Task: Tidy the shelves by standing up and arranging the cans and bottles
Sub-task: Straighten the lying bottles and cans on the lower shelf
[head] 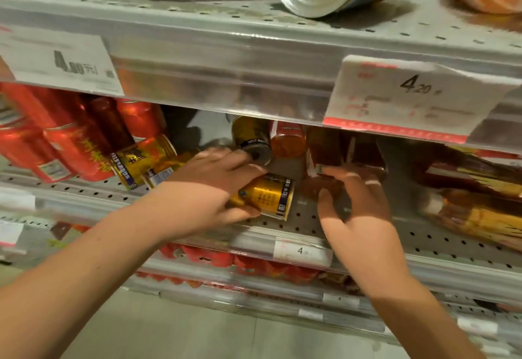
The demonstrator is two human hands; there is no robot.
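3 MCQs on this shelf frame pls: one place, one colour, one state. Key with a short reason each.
1. Where is the gold can under the left hand?
A. top shelf
B. middle shelf
C. floor

2. What colour are the cans at the far left of the middle shelf?
A. red
B. green
C. white

3. How is that gold can positioned?
A. upright
B. on its side
C. stacked on another can

Key: 1 B, it rests on the perforated middle shelf; 2 A, their bodies are red-orange; 3 B, its length runs along the shelf.
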